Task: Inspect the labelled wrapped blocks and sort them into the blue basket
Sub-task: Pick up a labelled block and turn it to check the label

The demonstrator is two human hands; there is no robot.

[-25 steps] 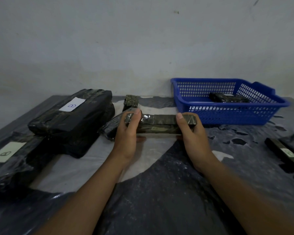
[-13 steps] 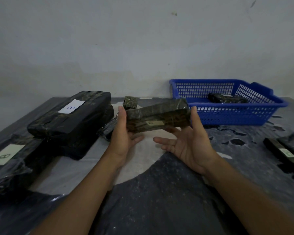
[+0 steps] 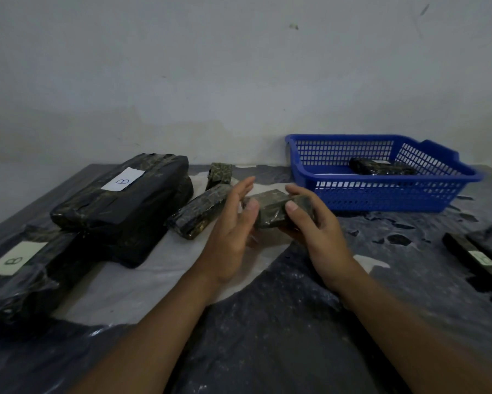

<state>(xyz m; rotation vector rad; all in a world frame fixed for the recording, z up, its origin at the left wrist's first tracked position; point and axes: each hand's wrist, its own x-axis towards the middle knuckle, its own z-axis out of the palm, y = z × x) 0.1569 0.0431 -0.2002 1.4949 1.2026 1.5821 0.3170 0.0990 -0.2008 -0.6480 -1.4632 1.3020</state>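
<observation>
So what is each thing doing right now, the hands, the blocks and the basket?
Left hand: fingers straight, thumb pressing the held block.
Right hand: gripping the held block.
Held block: lifted, between both hands.
Blue basket: on the table, one wrapped block inside.
Big block labelled B: lying stacked on another.

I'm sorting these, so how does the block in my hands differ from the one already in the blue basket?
The held block is off the table, gripped by the right hand with the left hand alongside; the basket block lies untouched inside the blue basket. The held one is nearer. Both are dark and wrapped.
</observation>
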